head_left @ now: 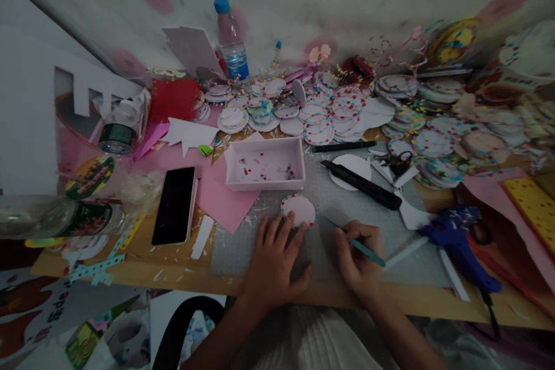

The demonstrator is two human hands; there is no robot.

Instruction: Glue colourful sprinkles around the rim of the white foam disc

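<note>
My left hand lies flat on the grey cutting mat, fingertips touching the near edge of a white paper disc with coloured dots on its rim. My right hand grips a thin teal tool like a pen, its tip pointing left toward the disc. Just beyond the disc stands a shallow white tray holding small coloured beads.
A black phone lies left on pink paper. A black cutter and blue glue gun lie right. Several dotted discs crowd the back, with a water bottle. A yellow pegged sheet sits far right.
</note>
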